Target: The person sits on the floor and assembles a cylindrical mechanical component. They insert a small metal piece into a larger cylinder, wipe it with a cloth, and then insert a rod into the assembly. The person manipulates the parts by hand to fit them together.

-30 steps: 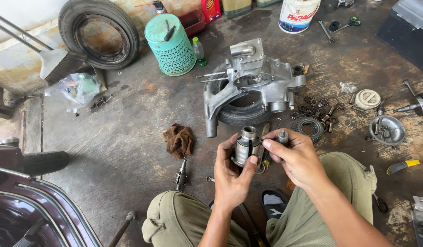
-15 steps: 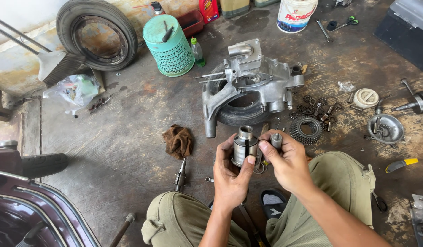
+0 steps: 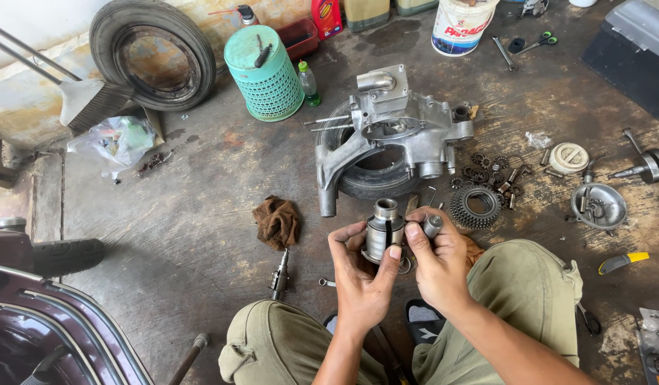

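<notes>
My left hand (image 3: 359, 274) grips a stepped metal cylinder (image 3: 383, 229), a greasy machined hub held upright above my knees. My right hand (image 3: 436, 260) touches the same cylinder with its fingers and also holds a small short metal pin (image 3: 433, 226) against its right side. Both hands meet at the part, just in front of the aluminium engine case (image 3: 393, 135) that rests on a small black tyre (image 3: 376, 178) on the concrete floor.
A toothed gear (image 3: 475, 207) and several small parts lie right of the tyre. A brown rag (image 3: 277, 221) and a short shaft (image 3: 280, 274) lie to the left. Farther off are a green basket (image 3: 265, 73), a big tyre (image 3: 152, 53), a white bucket (image 3: 461, 25), a metal bowl (image 3: 599, 205) and a yellow-handled tool (image 3: 623, 262).
Both hands with the cylinder have shifted slightly; the right hand's small pin has come closer against the cylinder's side. The view has drifted a little.
</notes>
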